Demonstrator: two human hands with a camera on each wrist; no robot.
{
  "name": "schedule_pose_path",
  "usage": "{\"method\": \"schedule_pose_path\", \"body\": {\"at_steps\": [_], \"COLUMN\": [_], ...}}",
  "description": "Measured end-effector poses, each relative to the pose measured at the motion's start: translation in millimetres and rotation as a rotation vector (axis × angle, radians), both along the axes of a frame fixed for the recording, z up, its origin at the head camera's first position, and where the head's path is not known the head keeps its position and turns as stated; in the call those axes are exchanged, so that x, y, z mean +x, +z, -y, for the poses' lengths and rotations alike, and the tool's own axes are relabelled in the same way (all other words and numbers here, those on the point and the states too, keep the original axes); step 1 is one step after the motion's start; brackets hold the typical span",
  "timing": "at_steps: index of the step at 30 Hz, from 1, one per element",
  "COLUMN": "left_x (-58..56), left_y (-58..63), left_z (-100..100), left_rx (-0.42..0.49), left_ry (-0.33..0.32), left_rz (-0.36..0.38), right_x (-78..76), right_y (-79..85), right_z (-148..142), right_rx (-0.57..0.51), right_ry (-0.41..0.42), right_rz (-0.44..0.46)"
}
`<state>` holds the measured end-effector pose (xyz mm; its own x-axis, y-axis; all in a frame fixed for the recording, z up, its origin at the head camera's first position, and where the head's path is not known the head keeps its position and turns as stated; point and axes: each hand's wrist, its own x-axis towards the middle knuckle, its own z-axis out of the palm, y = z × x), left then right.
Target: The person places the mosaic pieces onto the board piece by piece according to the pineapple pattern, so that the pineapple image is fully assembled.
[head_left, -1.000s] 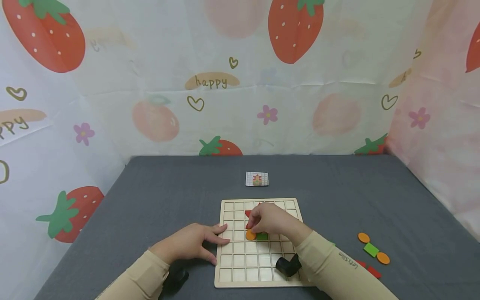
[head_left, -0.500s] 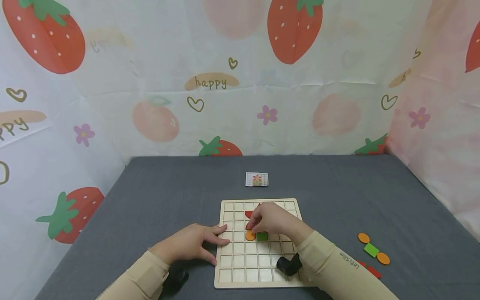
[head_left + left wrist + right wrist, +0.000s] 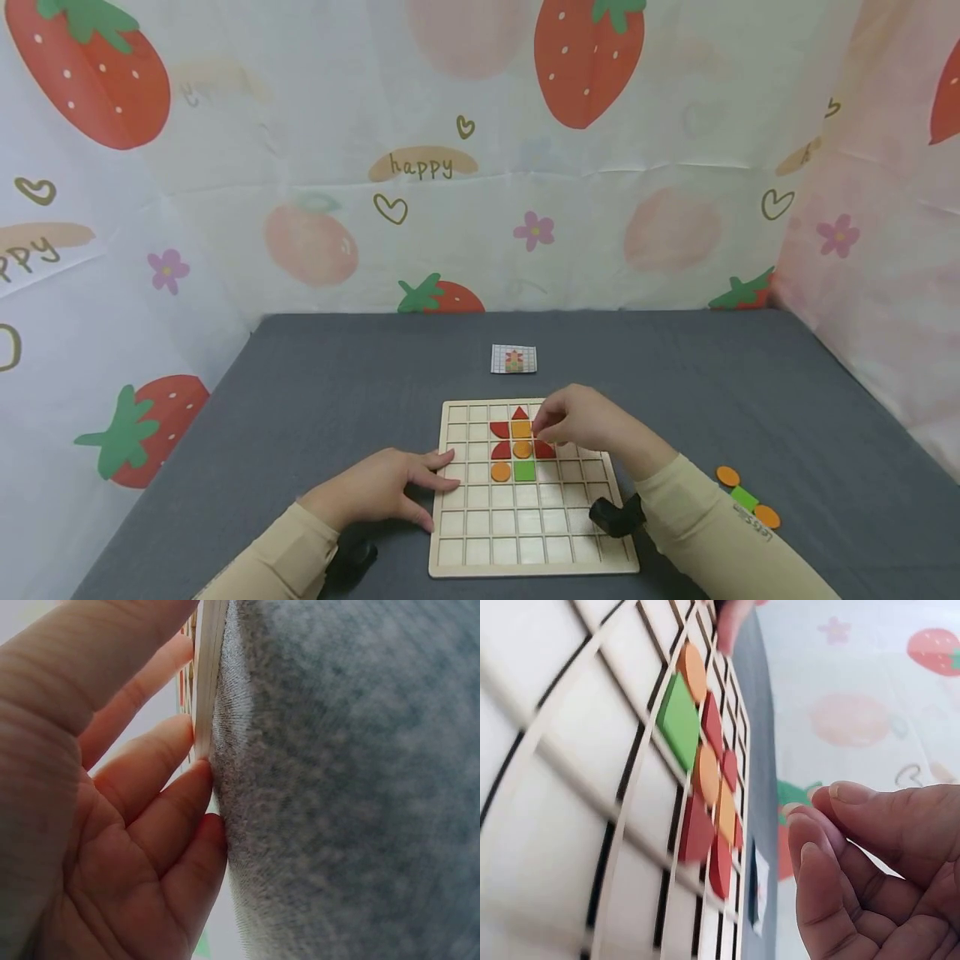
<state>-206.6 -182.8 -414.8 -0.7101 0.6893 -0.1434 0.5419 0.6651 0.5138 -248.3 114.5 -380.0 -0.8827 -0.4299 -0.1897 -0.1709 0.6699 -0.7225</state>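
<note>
A wooden grid board (image 3: 480,550) lies on the table, bearing a cluster of flat coloured pieces. A red triangle (image 3: 520,413) tops an orange square (image 3: 521,429); below come an orange disc (image 3: 522,450) and a green square (image 3: 524,471). Rounded red pieces (image 3: 501,451) flank that column, and a second orange disc (image 3: 500,472) sits left of the green square. My left hand (image 3: 386,487) rests its extended fingers at the board's left edge. Above the board's upper right, my right hand (image 3: 588,425) has loosely bent fingers; the right wrist view shows nothing between its fingertips (image 3: 821,802).
Behind the board lies a small pattern card (image 3: 513,358). Loose on the table at the right are an orange disc (image 3: 727,477), a green square (image 3: 745,498) and another orange disc (image 3: 767,517). Black wrist devices (image 3: 617,517) hang below both wrists.
My right hand has moved up and to the right from the middle of the cluster, uncovering the orange square and the central orange disc. The left hand stays in place.
</note>
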Motion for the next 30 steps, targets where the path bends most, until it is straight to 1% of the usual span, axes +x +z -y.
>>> {"method": "schedule_pose_path", "body": {"at_steps": [2,7,15,20,25,30], "left_x": [0.0,-0.5,-0.4,-0.2,-0.4,-0.1], "left_y": [0.0,-0.7,-0.2,0.3,-0.8,-1.4], "left_z": [0.2,0.5,0.2,-0.3,0.2,0.5], "left_rx": [0.003,0.005,-0.004,-0.005,-0.006,-0.002], "left_ry": [0.001,-0.001,-0.004,-0.008,-0.006,0.001], "left_rz": [0.000,0.001,-0.003,-0.012,-0.011,0.001], "right_x": [0.4,3.8,10.1,13.7,19.8,23.0], "right_y": [1.9,5.8,6.6,6.1,5.3,5.1], "right_z": [-8.9,-31.8,-70.1,-90.9,-107.9,-123.7], "right_rx": [-0.010,-0.003,-0.015,-0.014,0.003,0.017], "right_ry": [-0.021,-0.049,-0.093,-0.098,-0.069,-0.087], "right_rz": [0.014,0.013,0.007,0.013,-0.001,0.005]}}
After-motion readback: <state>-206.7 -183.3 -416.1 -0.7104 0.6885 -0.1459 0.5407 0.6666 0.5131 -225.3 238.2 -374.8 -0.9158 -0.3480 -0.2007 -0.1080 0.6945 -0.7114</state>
